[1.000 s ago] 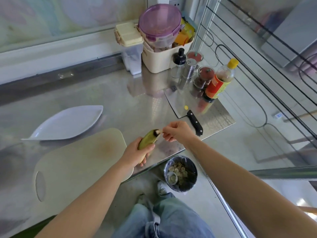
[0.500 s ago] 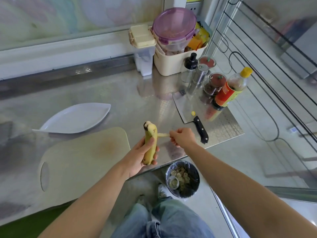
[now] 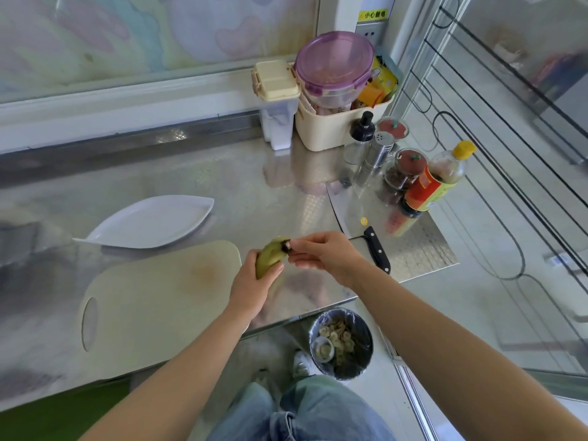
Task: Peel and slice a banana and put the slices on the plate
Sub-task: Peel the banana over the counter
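Observation:
My left hand (image 3: 254, 281) grips a small yellow-green banana (image 3: 269, 255) just above the steel counter, its dark tip pointing up and right. My right hand (image 3: 321, 252) pinches that dark tip with thumb and fingers. A white leaf-shaped plate (image 3: 149, 221) lies to the left, with nothing on it. The pale cutting board (image 3: 152, 300) lies in front of the plate, bare. A cleaver (image 3: 356, 211) with a black handle rests flat on the counter behind my right hand.
Sauce bottle (image 3: 436, 179), spice jars (image 3: 402, 170), shakers and a cream tub (image 3: 337, 122) with lidded containers crowd the back right corner. A small bin (image 3: 342, 343) holding banana scraps stands on the floor below the counter edge. A wire rack runs along the right.
Half a second ago the banana stood upright with a peel strip pulled sideways; now it is tilted right and my right hand is back at its dark tip.

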`<state>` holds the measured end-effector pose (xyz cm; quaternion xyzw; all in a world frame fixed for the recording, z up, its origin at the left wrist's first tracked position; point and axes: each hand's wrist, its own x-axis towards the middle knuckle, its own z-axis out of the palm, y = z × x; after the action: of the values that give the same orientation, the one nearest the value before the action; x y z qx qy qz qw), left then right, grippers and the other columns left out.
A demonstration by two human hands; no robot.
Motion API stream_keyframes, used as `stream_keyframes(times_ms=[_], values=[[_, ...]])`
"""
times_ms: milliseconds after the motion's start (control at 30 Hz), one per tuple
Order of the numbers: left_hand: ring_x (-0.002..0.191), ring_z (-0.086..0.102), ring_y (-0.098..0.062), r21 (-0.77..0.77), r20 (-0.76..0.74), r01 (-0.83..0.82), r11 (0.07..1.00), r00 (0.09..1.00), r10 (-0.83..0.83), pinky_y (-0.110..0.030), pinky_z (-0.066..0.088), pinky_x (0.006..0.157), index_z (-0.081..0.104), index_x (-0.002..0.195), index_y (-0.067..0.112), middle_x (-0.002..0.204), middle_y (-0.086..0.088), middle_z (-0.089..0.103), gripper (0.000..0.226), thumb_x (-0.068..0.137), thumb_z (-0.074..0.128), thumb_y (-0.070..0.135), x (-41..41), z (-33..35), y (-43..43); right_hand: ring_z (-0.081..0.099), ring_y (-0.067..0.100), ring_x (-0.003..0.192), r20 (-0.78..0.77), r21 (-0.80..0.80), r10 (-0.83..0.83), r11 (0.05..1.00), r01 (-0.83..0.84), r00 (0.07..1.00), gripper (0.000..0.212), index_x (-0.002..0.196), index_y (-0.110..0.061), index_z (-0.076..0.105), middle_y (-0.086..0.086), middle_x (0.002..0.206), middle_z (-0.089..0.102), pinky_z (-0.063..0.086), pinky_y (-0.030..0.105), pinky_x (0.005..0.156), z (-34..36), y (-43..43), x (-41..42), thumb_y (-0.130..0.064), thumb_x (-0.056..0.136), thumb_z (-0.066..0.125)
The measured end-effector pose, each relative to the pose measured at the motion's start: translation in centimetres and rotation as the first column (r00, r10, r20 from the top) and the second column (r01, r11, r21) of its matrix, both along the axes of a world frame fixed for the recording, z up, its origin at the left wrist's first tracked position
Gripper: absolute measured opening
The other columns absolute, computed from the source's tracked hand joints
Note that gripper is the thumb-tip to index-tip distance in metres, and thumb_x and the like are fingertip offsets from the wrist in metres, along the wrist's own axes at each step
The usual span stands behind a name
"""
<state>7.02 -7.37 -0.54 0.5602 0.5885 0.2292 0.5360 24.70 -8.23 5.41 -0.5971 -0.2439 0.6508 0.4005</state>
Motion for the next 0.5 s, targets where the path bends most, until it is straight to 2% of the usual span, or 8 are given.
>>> stream_keyframes(times_ms=[67, 167, 267, 367, 433, 500], values=[[0.068, 0.058, -0.022, 0.095, -0.102, -0.006, 0.995, 0.995, 0.016, -0.046, 0.049, 0.065, 0.047, 0.098, 0.033, 0.078, 0.004, 0.060, 0.026, 0.084, 0.063, 0.049, -0.1, -0.1, 0.1, 0.070, 0.020, 0.071, -0.073, -0.082, -0.015, 0.997, 0.009, 0.997, 0.022, 0.092, 0.005, 0.069, 0.019, 0.085, 0.071, 0.058, 0.023, 0.066, 0.0, 0.2, -0.1, -0.014, 0.082, 0.071], [0.082, 0.061, -0.020, 0.187, -0.152, -0.022, 0.982, 0.987, 0.051, -0.040, 0.048, 0.069, 0.050, 0.107, 0.026, 0.092, 0.001, 0.063, 0.030, 0.087, 0.063, 0.043, 0.0, 0.0, 0.3, 0.070, 0.018, 0.063, -0.130, -0.144, -0.031, 0.990, 0.012, 0.991, 0.016, 0.081, 0.002, 0.070, 0.016, 0.075, 0.072, 0.057, 0.021, 0.058, 0.1, 0.3, -0.3, -0.013, 0.082, 0.071], [0.081, 0.059, -0.020, 0.234, -0.213, 0.030, 0.972, 0.977, 0.021, -0.035, 0.044, 0.066, 0.049, 0.107, 0.023, 0.091, 0.000, 0.062, 0.029, 0.088, 0.063, 0.040, 0.0, 0.5, 0.5, 0.068, 0.014, 0.057, -0.079, -0.129, -0.020, 0.992, 0.009, 0.997, 0.013, 0.078, 0.000, 0.069, 0.011, 0.068, 0.072, 0.055, 0.019, 0.053, 0.1, 0.5, -0.3, -0.011, 0.084, 0.068], [0.074, 0.058, -0.018, 0.202, -0.223, 0.075, 0.977, 0.974, -0.028, -0.031, 0.038, 0.060, 0.047, 0.101, 0.026, 0.082, 0.004, 0.060, 0.024, 0.089, 0.063, 0.039, 0.0, 0.9, 0.5, 0.064, 0.010, 0.054, 0.045, -0.085, 0.032, 0.996, -0.028, 0.998, 0.014, 0.081, 0.000, 0.069, 0.007, 0.064, 0.070, 0.053, 0.017, 0.052, 0.1, 0.4, 0.0, -0.014, 0.084, 0.068], [0.069, 0.058, -0.018, 0.166, -0.205, 0.080, 0.983, 0.978, -0.045, -0.033, 0.043, 0.059, 0.046, 0.098, 0.028, 0.076, 0.005, 0.059, 0.023, 0.088, 0.063, 0.041, 0.0, 0.8, 0.4, 0.061, 0.009, 0.051, 0.090, -0.061, 0.058, 0.997, -0.053, 0.994, 0.016, 0.083, 0.002, 0.069, 0.005, 0.061, 0.068, 0.051, 0.016, 0.051, 0.0, 0.4, 0.0, -0.014, 0.084, 0.068], [0.061, 0.055, -0.020, 0.066, -0.111, 0.041, 0.997, 0.993, -0.034, -0.036, 0.046, 0.055, 0.048, 0.097, 0.027, 0.070, 0.002, 0.056, 0.023, 0.088, 0.063, 0.041, 0.3, 1.2, 0.3, 0.057, 0.008, 0.048, 0.098, -0.052, 0.062, 0.997, -0.057, 0.993, 0.014, 0.081, 0.001, 0.069, 0.003, 0.058, 0.065, 0.048, 0.016, 0.049, -0.1, 0.4, 0.1, -0.013, 0.084, 0.067]])
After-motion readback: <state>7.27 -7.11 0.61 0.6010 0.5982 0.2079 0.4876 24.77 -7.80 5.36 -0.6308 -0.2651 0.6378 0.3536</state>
